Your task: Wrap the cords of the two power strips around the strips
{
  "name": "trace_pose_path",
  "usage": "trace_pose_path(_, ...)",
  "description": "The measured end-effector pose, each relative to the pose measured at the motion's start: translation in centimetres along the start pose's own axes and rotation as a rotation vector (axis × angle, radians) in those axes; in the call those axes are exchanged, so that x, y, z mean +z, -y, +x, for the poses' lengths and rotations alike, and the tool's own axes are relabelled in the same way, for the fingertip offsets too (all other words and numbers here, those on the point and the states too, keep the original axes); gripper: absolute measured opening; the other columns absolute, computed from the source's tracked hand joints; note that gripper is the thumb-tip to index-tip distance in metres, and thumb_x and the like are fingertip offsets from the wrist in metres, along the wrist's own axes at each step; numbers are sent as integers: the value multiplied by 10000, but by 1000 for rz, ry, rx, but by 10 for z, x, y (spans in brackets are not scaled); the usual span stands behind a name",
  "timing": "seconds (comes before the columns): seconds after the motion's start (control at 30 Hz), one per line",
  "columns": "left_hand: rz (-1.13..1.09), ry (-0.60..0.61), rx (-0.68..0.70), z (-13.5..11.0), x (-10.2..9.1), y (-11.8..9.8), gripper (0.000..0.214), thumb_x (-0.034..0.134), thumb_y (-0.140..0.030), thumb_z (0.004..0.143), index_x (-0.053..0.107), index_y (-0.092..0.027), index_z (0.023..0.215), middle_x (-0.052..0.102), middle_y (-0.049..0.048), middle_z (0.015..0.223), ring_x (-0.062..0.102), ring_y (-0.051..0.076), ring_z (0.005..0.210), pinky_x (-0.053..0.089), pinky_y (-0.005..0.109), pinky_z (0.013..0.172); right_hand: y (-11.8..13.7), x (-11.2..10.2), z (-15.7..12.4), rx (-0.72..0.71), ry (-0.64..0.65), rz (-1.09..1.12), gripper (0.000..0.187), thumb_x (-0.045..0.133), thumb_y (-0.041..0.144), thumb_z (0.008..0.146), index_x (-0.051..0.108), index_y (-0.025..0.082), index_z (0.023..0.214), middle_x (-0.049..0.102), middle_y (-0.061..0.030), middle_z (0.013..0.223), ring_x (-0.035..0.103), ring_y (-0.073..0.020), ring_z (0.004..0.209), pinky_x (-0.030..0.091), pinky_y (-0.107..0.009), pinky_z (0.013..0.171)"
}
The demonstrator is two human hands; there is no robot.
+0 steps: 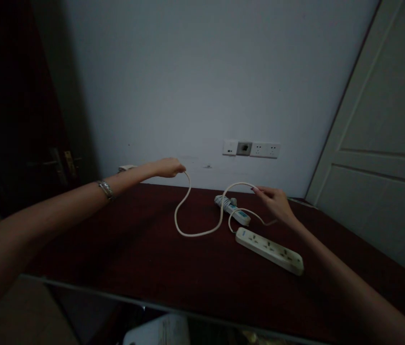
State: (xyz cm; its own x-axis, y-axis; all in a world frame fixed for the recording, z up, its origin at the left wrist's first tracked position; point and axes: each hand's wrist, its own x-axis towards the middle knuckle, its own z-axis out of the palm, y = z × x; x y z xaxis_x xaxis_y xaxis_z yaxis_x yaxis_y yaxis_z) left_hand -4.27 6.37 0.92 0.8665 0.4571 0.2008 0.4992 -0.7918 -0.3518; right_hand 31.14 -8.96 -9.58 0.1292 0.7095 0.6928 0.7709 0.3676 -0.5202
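A white power cord (198, 235) hangs in a loose loop between my two hands over the dark red table. My left hand (168, 167) is closed around it on the left, knuckles up; whatever sits inside that fist is hidden. On the right, my right hand (274, 200) pinches the cord between thumb and fingertips. Below my right hand a white power strip (270, 249) lies flat, sockets up, with the cord curving out of its left end. Behind it rests a second power strip (240, 215), its own cord bundled at the far end.
Wall sockets (265, 150) and a grey outlet (244, 148) are set in the wall behind the table (144, 258). A pale panelled door (382, 143) stands at the right, a dark door with a handle (58, 163) at the left. A white object (159, 330) sits below the table's front edge.
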Motion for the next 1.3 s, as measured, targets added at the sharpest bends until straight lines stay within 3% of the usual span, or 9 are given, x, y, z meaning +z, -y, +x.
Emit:
trace_pose_path(0.17, -221, 126, 84, 12, 18, -19, 355, 470, -49, 769, 668, -140, 1050, 709, 88, 942, 606, 119, 713, 412, 215, 661, -12, -6, 1, 54, -19, 65, 430, 521, 488, 783, 740, 132, 890, 729, -79, 881, 646, -260, 828, 478, -332, 729)
trace_pose_path(0.37, -555, 312, 131, 31, 47, -40, 352, 510, -26, 736, 694, -131, 1018, 713, 85, 957, 607, 132, 748, 424, 214, 689, -6, -5, 0, 88, 77, 87, 431, 518, 489, 790, 730, 135, 913, 727, -72, 875, 646, -262, 824, 478, -339, 723)
trace_pose_path(0.6, -684, 412, 166, 49, 78, -57, 284, 573, -123, 765, 699, -188, 1011, 716, 37, 958, 594, 111, 710, 422, 188, 648, 2, 1, 1, 49, 133, 39, 423, 501, 479, 812, 728, 147, 943, 728, -66, 885, 644, -253, 815, 472, -331, 716)
trace_pose_path(0.77, -743, 439, 188, 58, 98, -62, 246, 579, -160, 773, 710, -173, 981, 722, 38, 897, 570, 104, 657, 420, 188, 615, 6, 3, 3, 42, 162, 22, 414, 495, 463, 821, 723, 148, 964, 726, -64, 904, 644, -251, 834, 467, -330, 743)
trace_pose_path(1.3, -889, 428, 258, 77, 146, -77, 230, 625, -188, 772, 710, -165, 984, 718, 48, 954, 625, 150, 795, 455, 216, 712, -9, 8, 2, 9, 212, -149, 419, 454, 495, 849, 721, 198, 979, 727, -61, 919, 652, -245, 810, 478, -331, 714)
